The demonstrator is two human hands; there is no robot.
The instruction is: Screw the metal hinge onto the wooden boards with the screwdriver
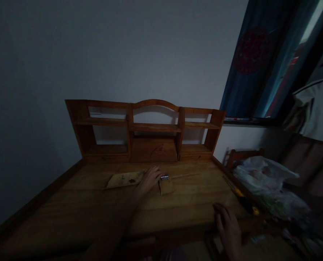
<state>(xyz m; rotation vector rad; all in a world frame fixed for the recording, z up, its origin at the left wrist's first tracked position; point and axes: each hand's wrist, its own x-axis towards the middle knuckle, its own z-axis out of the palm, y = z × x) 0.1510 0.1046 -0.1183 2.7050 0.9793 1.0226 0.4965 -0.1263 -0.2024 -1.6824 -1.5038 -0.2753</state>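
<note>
A flat wooden board [125, 179] with a dark spot lies on the desk. My left hand [150, 177] covers its right end, fingers bent down over it. Close to my left fingertips sits a small shiny metal piece [164, 177], which looks like a hinge. It lies at the upper edge of a small wooden block [166, 186]. At the desk's front edge, my right hand [228, 225] has its fingers curled in; whether anything small is pinched there is hidden. Right of it rests a yellow and black screwdriver [241, 195].
The wooden desk [96, 210] has a raised rim and a shelf unit [154, 127] along its back. A thin stick [184, 175] lies beyond the block. White plastic bags [265, 174] stand right of the desk, below a blue curtain [248, 72]. The light is dim.
</note>
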